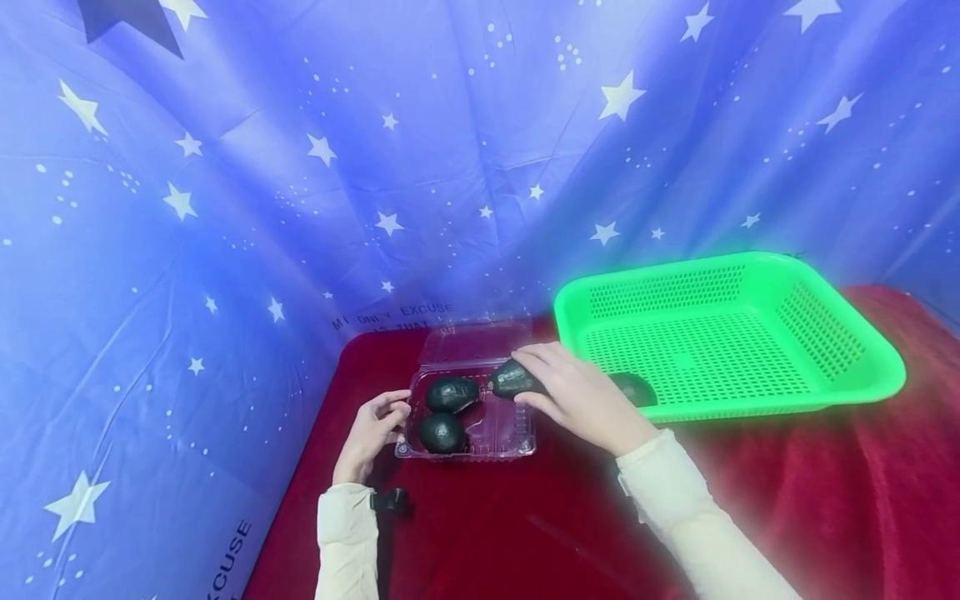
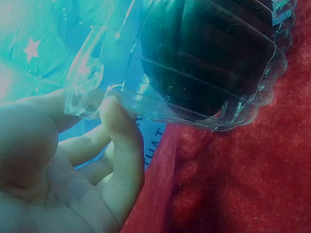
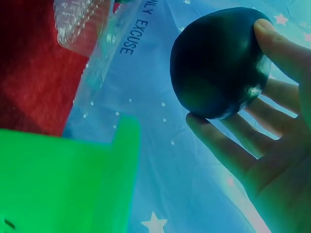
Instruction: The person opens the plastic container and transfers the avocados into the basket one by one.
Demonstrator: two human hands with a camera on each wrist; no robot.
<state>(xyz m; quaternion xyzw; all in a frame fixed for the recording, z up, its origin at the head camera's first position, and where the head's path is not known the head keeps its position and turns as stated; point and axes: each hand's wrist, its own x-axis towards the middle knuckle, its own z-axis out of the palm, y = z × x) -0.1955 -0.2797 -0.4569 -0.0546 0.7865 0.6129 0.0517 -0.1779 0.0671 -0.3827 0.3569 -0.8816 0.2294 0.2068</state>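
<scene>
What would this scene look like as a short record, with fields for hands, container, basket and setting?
Left hand: pinches the edge of the clear container
Right hand: holds one avocado
Clear container: lid open; two avocados in its left side
Green basket: another avocado visible in its near left corner
Setting: red cloth, starry blue backdrop

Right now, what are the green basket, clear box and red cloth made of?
The green basket looks like smooth plastic, pierced with neat moulded holes. The clear clamshell box seems thin, glossy plastic, transparent with glints and ridges. The red cloth looks fuzzy and softly shiny, perhaps velvet or fleece.
</scene>
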